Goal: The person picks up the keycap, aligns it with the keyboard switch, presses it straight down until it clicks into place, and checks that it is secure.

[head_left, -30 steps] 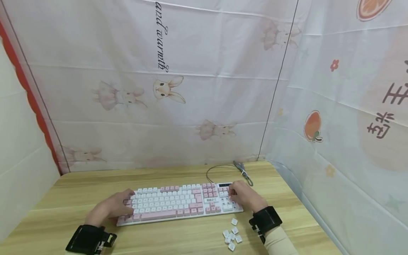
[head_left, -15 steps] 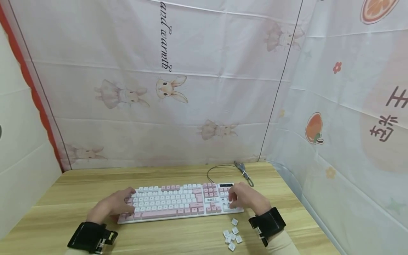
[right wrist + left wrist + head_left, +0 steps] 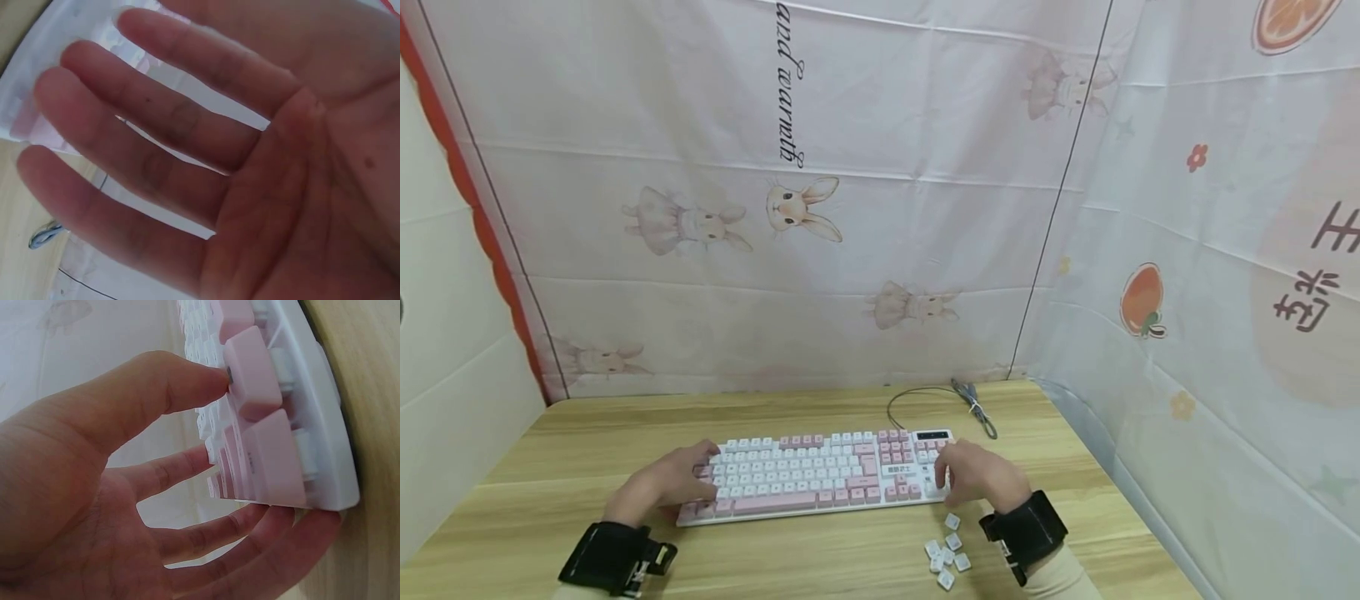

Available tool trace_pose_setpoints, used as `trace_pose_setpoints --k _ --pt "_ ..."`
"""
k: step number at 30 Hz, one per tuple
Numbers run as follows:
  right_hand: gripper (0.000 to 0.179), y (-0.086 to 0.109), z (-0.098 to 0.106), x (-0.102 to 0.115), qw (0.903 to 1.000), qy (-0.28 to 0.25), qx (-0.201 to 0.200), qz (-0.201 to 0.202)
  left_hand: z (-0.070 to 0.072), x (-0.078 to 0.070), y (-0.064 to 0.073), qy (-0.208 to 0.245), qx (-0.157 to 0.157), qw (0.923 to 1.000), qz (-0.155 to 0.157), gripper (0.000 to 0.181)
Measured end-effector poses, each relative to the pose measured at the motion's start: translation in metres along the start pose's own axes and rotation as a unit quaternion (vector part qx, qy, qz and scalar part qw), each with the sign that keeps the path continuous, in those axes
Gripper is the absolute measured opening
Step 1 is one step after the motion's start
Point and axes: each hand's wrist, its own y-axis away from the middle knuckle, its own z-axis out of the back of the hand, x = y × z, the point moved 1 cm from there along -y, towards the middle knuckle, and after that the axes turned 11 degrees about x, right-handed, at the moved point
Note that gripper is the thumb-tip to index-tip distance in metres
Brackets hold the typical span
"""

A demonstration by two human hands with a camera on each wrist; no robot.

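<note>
A pink and white keyboard (image 3: 790, 475) lies in the middle of the table in the head view. My left hand (image 3: 670, 482) holds its left end. In the left wrist view the thumb rests on a pink corner key (image 3: 253, 375), and the other fingertips lie along the keyboard's end. My right hand (image 3: 977, 473) is over the number pad at the right end and hides part of it, its fingers loosely bent. Nothing shows in its palm in the right wrist view. Several loose white keycaps (image 3: 946, 557) lie on the table in front of it.
A coiled grey cable (image 3: 976, 407) lies behind the keyboard on the wooden table (image 3: 760, 558). Printed curtains (image 3: 850, 250) with rabbits hang along the back and right. A pale panel (image 3: 460, 333) stands at the left.
My right hand has drawn slightly towards the keyboard's front right corner. The left hand keeps its place on the keyboard, and the loose keycaps lie as before. The head view has shifted a little.
</note>
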Motion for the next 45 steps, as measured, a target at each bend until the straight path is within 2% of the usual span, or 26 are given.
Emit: trace_pose_setpoints --k 5,16,26,32,41,45 --pt "0.023 -0.003 -0.005 0.003 0.9995 -0.008 0.027 -0.018 0.000 0.000 0.000 0.002 0.001 1.0000 -0.001 0.068" --pt "0.025 -0.006 -0.012 0.005 0.9991 0.009 0.026 -0.032 -0.001 0.000 0.000 0.000 0.001 1.0000 0.001 0.068" --pt "0.028 -0.010 -0.015 0.006 0.9959 0.033 0.039 -0.075 -0.002 0.001 0.000 -0.005 0.001 1.0000 0.003 0.067" --pt "0.030 -0.012 -0.017 0.006 0.9941 0.022 0.053 -0.092 -0.001 0.000 0.001 -0.007 0.000 1.0000 0.001 0.068" --pt "0.033 -0.013 -0.020 0.006 0.9955 0.038 0.041 -0.076 -0.002 0.001 0.000 -0.005 0.001 1.0000 0.000 0.067" --pt "0.033 -0.012 -0.020 0.006 0.9960 0.029 0.037 -0.076 -0.002 0.001 0.000 -0.003 0.002 1.0000 0.000 0.068"
